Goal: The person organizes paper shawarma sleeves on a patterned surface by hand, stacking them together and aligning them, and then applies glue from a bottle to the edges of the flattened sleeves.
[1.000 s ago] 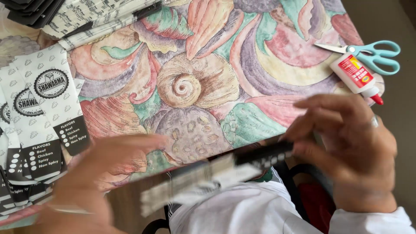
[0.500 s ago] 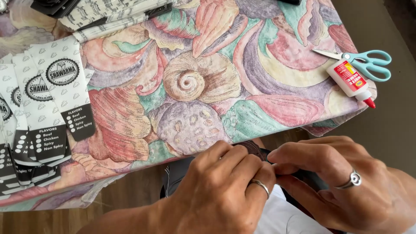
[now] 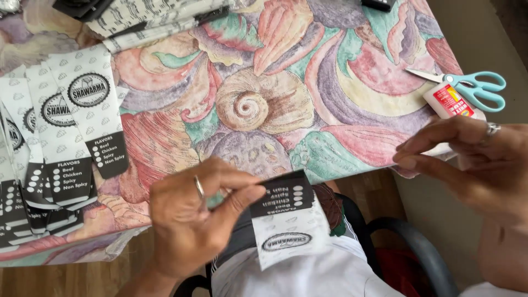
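While a long row of finished paper sleeves (image 3: 66, 148) lies on the left of the flowery tablecloth (image 3: 330, 110), I see one more sleeve (image 3: 286, 225) pinched in the left hand (image 3: 192, 220), over the lap. The right hand (image 3: 473, 165) is near it, fingers loose, holding nothing. The glue bottle (image 3: 448, 102) and scissors (image 3: 473, 88) lie apart. I think many are done.

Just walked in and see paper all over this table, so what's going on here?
A person seated at a table with a shell-patterned cloth pinches a white paper sleeve by its black end in the left hand. The right hand hovers open beside it. Matching sleeves lie fanned at the cloth's left edge; teal scissors and a glue bottle lie at its right.
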